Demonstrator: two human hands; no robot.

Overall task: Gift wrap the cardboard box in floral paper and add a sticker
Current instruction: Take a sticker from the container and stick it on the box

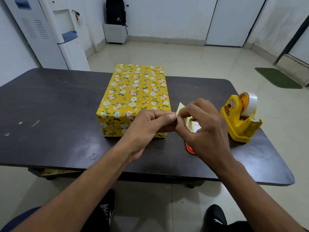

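Observation:
The box is fully covered in yellow floral paper and lies on the dark table, its short end toward me. Just right of its near corner, both hands meet above the table. My left hand and my right hand pinch a small pale yellow sticker sheet between thumbs and fingertips. Part of the sheet pokes up above the fingers and another part shows between the right fingers. Whether the sticker is separating from its backing is hidden by the fingers.
A yellow tape dispenser with a clear roll stands at the right of the table. An orange object lies under my right hand, mostly hidden. A scrap of floral paper sits below the table's front edge.

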